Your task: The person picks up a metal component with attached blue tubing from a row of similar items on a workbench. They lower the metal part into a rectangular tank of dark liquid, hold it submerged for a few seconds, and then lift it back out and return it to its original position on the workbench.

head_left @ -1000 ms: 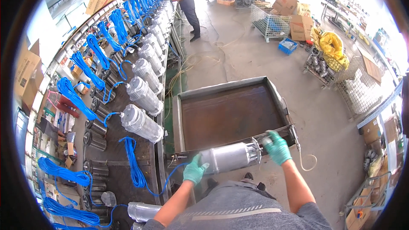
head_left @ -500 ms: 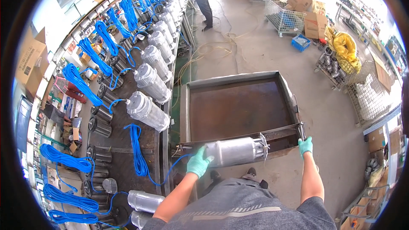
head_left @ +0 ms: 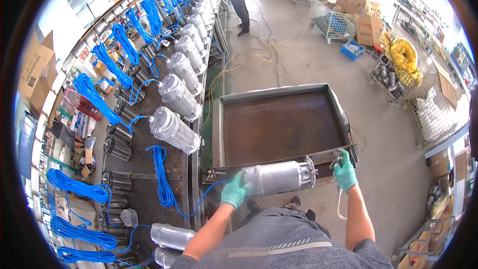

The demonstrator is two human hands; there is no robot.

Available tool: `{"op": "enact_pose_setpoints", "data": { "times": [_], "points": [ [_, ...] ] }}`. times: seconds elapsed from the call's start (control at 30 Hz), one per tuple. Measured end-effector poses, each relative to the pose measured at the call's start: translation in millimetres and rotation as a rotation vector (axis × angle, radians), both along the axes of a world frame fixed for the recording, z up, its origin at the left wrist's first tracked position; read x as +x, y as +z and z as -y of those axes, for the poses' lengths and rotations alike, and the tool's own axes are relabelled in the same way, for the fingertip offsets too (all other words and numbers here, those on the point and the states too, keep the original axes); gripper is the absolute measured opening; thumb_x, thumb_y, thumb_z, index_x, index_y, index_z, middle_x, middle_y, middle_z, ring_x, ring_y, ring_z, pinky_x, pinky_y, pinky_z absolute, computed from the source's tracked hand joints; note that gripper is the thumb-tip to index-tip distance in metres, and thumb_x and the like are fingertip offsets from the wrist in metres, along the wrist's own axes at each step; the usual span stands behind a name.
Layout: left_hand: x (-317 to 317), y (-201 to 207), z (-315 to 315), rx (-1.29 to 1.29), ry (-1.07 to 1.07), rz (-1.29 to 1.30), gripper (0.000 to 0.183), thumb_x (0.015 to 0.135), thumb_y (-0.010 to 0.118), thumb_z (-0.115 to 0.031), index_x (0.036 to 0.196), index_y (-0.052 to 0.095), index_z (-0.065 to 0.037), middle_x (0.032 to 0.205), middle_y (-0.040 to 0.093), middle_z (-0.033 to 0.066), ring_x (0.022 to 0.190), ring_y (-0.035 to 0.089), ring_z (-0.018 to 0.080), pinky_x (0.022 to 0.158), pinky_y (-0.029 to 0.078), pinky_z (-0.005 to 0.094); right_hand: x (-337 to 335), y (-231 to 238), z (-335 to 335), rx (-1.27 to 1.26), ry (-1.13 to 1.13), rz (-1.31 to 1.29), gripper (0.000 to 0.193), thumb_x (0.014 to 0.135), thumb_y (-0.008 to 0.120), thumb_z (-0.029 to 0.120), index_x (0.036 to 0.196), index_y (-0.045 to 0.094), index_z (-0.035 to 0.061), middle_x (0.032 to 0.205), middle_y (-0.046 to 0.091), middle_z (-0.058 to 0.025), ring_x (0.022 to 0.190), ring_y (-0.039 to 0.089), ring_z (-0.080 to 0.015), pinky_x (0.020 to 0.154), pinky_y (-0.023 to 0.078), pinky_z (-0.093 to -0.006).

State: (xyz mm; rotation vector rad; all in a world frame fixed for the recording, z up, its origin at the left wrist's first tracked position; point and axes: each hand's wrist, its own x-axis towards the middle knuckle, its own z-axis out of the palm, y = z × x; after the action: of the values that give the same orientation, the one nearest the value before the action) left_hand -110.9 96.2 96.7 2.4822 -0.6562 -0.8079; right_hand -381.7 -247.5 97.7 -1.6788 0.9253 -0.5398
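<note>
A silver cylindrical pump [head_left: 276,177] lies sideways on the near edge of a rectangular metal tank [head_left: 217,119], its bolted end facing right. My left hand [head_left: 234,190], in a green glove, grips the pump's left end with the thumb over its side. A blue cable [head_left: 199,203] runs from beside this hand to a coil [head_left: 162,179] on the bench. Just past the pump's right end, my gloved right hand [head_left: 344,171] is closed at the tank's near right rim. A pale cord [head_left: 339,204] hangs below it; the thing inside its fingers is mostly hidden.
On the left, a long bench [head_left: 154,169] carries a row of silver pumps [head_left: 174,129] and blue cable coils [head_left: 94,97]. Wire cages [head_left: 331,22], cartons [head_left: 369,29] and a blue crate [head_left: 352,50] stand at right. Another person [head_left: 236,0] works farther up the bench.
My right hand has moved left along the tank's near rim, away from its corner, toward the pump's bolted end. A pale cord now hangs below it. My left hand stays on the pump.
</note>
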Motion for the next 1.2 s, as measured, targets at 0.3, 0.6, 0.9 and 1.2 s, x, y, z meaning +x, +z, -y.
{"op": "enact_pose_setpoints", "data": {
  "times": [0.3,0.6,0.9,1.2],
  "points": [
    [3,-19,-11,-0.090,-0.018,0.122,0.077,0.089,0.074,-0.054,0.154,0.047,-0.021,0.108,0.073,0.0271,0.101,0.069,0.0464,0.086,0.054,0.0531,43,51,-87,-0.377,0.196,-0.372,0.021,0.088,0.070,0.014,0.103,0.060,0.0022,0.093,0.069,-0.0251,0.087,0.068,-0.0461,0.074,0.055,-0.0498],
    [3,6,3,0.015,-0.021,0.002,0.079,0.092,0.070,-0.055,0.157,0.043,-0.020,0.126,0.069,0.0262,0.115,0.066,0.0445,0.099,0.051,0.0509,57,61,-73,-0.639,0.292,-0.527,0.018,0.088,0.070,0.017,0.097,0.061,0.0035,0.088,0.070,-0.0235,0.082,0.069,-0.0442,0.071,0.055,-0.0518],
    [2,-8,-13,-0.133,-0.020,0.033,0.080,0.093,0.068,-0.053,0.157,0.040,-0.014,0.124,0.070,0.0251,0.112,0.067,0.0451,0.096,0.051,0.0535,62,66,-79,-0.676,0.444,-0.539,0.035,0.085,0.072,0.017,0.118,0.063,0.0089,0.105,0.073,-0.0196,0.089,0.071,-0.0428,0.078,0.058,-0.0520],
    [11,23,-8,-0.009,0.003,-0.176,0.078,0.097,0.066,-0.049,0.160,0.036,-0.015,0.128,0.067,0.0283,0.118,0.065,0.0458,0.099,0.049,0.0515,63,30,-67,-0.690,0.334,-0.459,0.013,0.092,0.063,0.010,0.086,0.054,0.0026,0.070,0.061,-0.0244,0.065,0.062,-0.0473,0.057,0.048,-0.0522]
  ]
}}
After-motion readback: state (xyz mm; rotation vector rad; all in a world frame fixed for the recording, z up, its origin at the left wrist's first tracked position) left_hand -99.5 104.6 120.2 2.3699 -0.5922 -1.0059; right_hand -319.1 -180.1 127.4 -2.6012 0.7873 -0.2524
